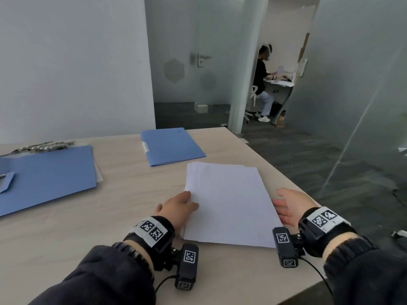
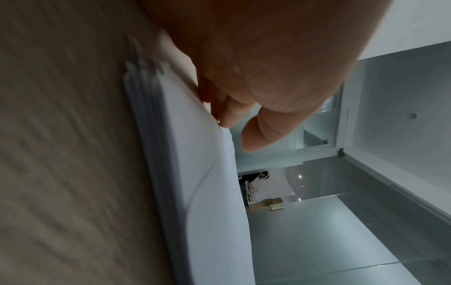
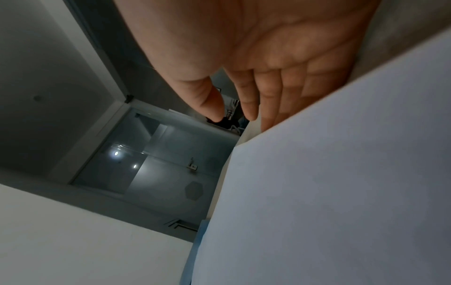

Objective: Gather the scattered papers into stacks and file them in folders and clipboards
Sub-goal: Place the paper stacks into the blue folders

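A stack of white papers (image 1: 229, 203) lies on the wooden table (image 1: 123, 216), near its right edge. My left hand (image 1: 187, 201) rests against the stack's left edge, with the thumb over the top sheet. In the left wrist view the left hand (image 2: 234, 131) touches that edge of the papers (image 2: 195, 154) with relaxed fingers, and the thumb stands free. My right hand (image 1: 282, 199) lies flat against the stack's right edge. The right wrist view shows the right hand (image 3: 234, 117) with straight fingers beside the papers (image 3: 329, 183). Neither hand grips anything.
A closed blue folder (image 1: 171, 148) lies just beyond the stack. A larger blue folder (image 1: 48, 177) lies at the left, with metal clips (image 1: 44, 146) behind it. The table's edge (image 1: 264, 157) runs diagonally on the right, beside a glass wall. A person (image 1: 262, 82) sits in the far room.
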Motion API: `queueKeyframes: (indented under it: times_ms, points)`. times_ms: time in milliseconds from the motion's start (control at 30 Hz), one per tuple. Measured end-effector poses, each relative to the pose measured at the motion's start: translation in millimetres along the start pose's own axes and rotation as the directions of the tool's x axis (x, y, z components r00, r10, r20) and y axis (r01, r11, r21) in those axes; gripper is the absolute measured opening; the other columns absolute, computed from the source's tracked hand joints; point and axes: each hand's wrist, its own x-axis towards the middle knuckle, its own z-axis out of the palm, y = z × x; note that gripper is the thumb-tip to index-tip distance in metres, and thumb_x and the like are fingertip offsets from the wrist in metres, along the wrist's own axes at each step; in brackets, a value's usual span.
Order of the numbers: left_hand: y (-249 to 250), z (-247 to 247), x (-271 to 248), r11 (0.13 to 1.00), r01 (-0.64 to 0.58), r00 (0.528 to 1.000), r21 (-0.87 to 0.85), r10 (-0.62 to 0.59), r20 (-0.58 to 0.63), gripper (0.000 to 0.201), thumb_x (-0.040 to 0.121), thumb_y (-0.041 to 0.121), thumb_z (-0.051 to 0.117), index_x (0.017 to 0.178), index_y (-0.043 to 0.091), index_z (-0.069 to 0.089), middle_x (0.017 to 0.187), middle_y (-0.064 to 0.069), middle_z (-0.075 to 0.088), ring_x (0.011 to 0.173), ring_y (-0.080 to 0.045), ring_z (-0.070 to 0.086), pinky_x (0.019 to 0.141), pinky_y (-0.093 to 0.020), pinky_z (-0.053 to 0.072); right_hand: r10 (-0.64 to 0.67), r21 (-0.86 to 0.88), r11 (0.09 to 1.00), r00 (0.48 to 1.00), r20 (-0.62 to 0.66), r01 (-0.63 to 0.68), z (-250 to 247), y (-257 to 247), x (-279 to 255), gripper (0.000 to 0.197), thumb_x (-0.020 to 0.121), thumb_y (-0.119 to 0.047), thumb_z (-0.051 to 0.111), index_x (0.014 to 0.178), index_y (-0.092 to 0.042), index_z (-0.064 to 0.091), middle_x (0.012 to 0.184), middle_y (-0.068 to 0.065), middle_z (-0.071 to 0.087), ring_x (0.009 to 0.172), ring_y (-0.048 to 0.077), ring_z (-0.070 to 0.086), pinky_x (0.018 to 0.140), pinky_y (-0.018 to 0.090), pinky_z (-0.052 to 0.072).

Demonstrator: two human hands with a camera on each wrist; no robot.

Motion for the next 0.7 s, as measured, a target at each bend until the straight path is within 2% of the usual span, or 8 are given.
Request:
queueKeyframes:
  times_ms: [33, 67, 167, 233, 333, 400, 500, 700]
  points:
    - [1.4, 0.0, -0.5, 1.000, -0.009, 1.000, 0.025, 0.008, 0.016, 0.010, 0.096, 0.037, 0.053, 0.103, 0.043, 0.056, 0.113, 0.020, 0.052, 0.125, -0.021, 0.037, 0.109, -0.029, 0.016, 0.011, 0.001, 1.000, 1.000, 0.010, -0.011, 0.5, 2.2, -0.9, 0.025, 0.100, -0.023, 0.049, 0.117, -0.006, 0.056, 0.101, 0.013, 0.074, 0.085, 0.031, 0.072, 0.064, 0.034, 0.056]
    - [1.2, 0.2, 0.2, 0.998, -0.018, 0.999, 0.062, 0.016, 0.032, 0.006, 0.096, 0.037, 0.052, 0.098, 0.042, 0.054, 0.113, 0.021, 0.049, 0.127, -0.020, 0.036, 0.109, -0.030, 0.014, 0.009, -0.006, 1.000, 1.000, 0.018, -0.009, 0.8, 4.0, -1.5, 0.028, 0.099, -0.023, 0.049, 0.118, -0.004, 0.058, 0.100, 0.014, 0.075, 0.088, 0.032, 0.073, 0.066, 0.036, 0.057]
    - [-3.7, 1.9, 7.6, 0.983, -0.067, 0.997, 0.172, 0.058, 0.057, 0.022, 0.096, 0.043, 0.050, 0.118, 0.046, 0.050, 0.149, 0.019, 0.039, 0.143, -0.013, 0.028, 0.116, -0.036, 0.005, -0.001, -0.083, 0.997, 0.999, 0.032, 0.004, 2.5, 7.3, -1.2, 0.032, 0.092, -0.025, 0.052, 0.109, -0.004, 0.069, 0.095, 0.011, 0.078, 0.091, 0.034, 0.074, 0.085, 0.045, 0.059]
    - [-8.5, 3.9, 14.8, 0.972, -0.070, 0.997, 0.225, 0.059, 0.059, 0.043, 0.094, 0.048, 0.050, 0.137, 0.048, 0.046, 0.159, 0.019, 0.025, 0.147, -0.012, 0.021, 0.118, -0.042, 0.001, -0.007, -0.112, 0.994, 0.999, 0.050, 0.013, 3.0, 8.0, -4.8, 0.029, 0.090, -0.025, 0.056, 0.103, -0.004, 0.073, 0.093, 0.010, 0.079, 0.088, 0.033, 0.075, 0.081, 0.043, 0.060]
    - [-10.6, 5.0, 16.8, 0.971, -0.064, 0.997, 0.232, 0.052, 0.056, 0.054, 0.094, 0.050, 0.050, 0.146, 0.044, 0.037, 0.160, 0.018, 0.024, 0.148, -0.012, 0.020, 0.120, -0.041, -0.001, -0.031, -0.101, 0.994, 0.999, 0.041, 0.035, 1.9, 11.8, -1.6, 0.027, 0.087, -0.023, 0.060, 0.098, 0.000, 0.071, 0.087, 0.010, 0.078, 0.077, 0.033, 0.073, 0.069, 0.039, 0.058]
    - [-9.6, 5.1, 15.3, 0.968, -0.067, 0.997, 0.240, 0.056, 0.051, 0.058, 0.094, 0.050, 0.050, 0.149, 0.041, 0.034, 0.160, 0.016, 0.025, 0.149, -0.013, 0.019, 0.120, -0.039, 0.000, -0.046, -0.111, 0.993, 0.998, 0.030, 0.049, 0.9, 13.6, -0.2, 0.029, 0.085, -0.026, 0.063, 0.096, -0.001, 0.072, 0.086, 0.010, 0.078, 0.079, 0.035, 0.073, 0.076, 0.046, 0.060]
    - [-9.8, 4.6, 17.6, 0.957, -0.075, 0.996, 0.280, 0.061, 0.061, 0.057, 0.094, 0.052, 0.048, 0.148, 0.044, 0.034, 0.161, 0.018, 0.020, 0.149, -0.013, 0.016, 0.121, -0.043, 0.000, -0.066, -0.137, 0.988, 0.998, 0.022, 0.069, -0.5, 12.6, -0.8, 0.026, 0.085, -0.027, 0.069, 0.093, -0.003, 0.074, 0.089, 0.014, 0.077, 0.089, 0.040, 0.073, 0.093, 0.057, 0.055]
    - [-8.3, 3.0, 16.1, 0.937, -0.096, 0.993, 0.335, 0.068, 0.094, 0.056, 0.093, 0.054, 0.046, 0.147, 0.048, 0.033, 0.162, 0.019, 0.016, 0.150, -0.013, 0.012, 0.120, -0.046, 0.000, -0.156, -0.134, 0.977, 0.985, 0.080, 0.166, -1.0, 15.5, -1.4, 0.006, 0.086, -0.012, 0.073, 0.088, -0.007, 0.075, 0.089, 0.015, 0.077, 0.090, 0.039, 0.073, 0.096, 0.057, 0.053]
